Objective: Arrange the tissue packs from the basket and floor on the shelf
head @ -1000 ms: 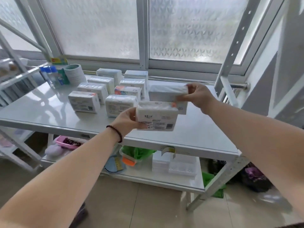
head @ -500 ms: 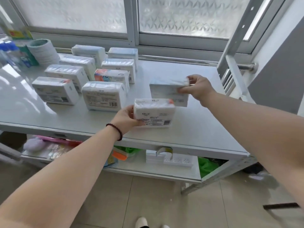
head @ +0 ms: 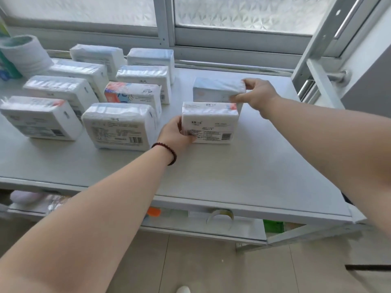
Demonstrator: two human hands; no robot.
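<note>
Placing now: we have a tissue pack in each hand and are setting both down on the shelf, to the right of the packs already lined up.
Left hand: our fingers are curled round the left end of the near pack, thumb on its front face; it appears to rest on the shelf top.
Right hand: our fingers pinch the right end of the far pack, which sits just behind the near one; whether its base touches the shelf we cannot tell.
Bracelet: a dark beaded band on our left wrist.
Handling: we judge these packs light and soft, the plastic wrap smooth and a little slippery. A hard squeeze would dent them, so we take them by the short ends, where the wrap is gathered and the block is stiffest.
Arranged packs: two columns of four stand to the left, among them a front pack and one with orange and blue print.
Writing: the near pack carries a barcode, a small logo and blocks of fine print, all too blurred for us to read. The other packs show barcodes too.
Far left: a paper roll stands at the back corner of the shelf.
Beyond: a frosted window runs behind the shelf.
Basket and floor stock: neither shows in our view, so what is left to bring over we cannot say.
</note>
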